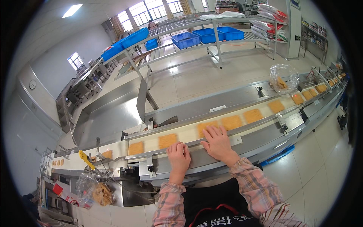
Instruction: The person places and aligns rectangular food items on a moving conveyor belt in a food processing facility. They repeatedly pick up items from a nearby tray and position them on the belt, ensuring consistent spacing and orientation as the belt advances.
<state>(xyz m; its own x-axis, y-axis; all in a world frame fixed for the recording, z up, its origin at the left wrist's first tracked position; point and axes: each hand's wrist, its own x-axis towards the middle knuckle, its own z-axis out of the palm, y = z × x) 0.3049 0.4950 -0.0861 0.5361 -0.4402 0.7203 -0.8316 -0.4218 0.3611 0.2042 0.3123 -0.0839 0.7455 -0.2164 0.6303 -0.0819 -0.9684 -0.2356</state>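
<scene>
A row of flat, square, golden-brown food pieces lies on a pale conveyor belt [185,135] between metal side rails. My left hand [179,154] rests at the near rail with its fingers curled, just below one square piece [167,140]; nothing shows in its grasp. Over the rail reaches my right hand [217,142], its spread fingertips touching or just above another piece [204,126]. More pieces [231,123] lie to its right, slightly blurred. A further piece [136,148] is near the belt's left end.
A clear plastic bag of pieces [283,79] sits beyond the belt at right; another bag [102,194] is at lower left. A yellow-handled tool [86,159] lies by the left belt. Beyond stand a steel tray [109,110] and a roller rack with blue crates [185,40].
</scene>
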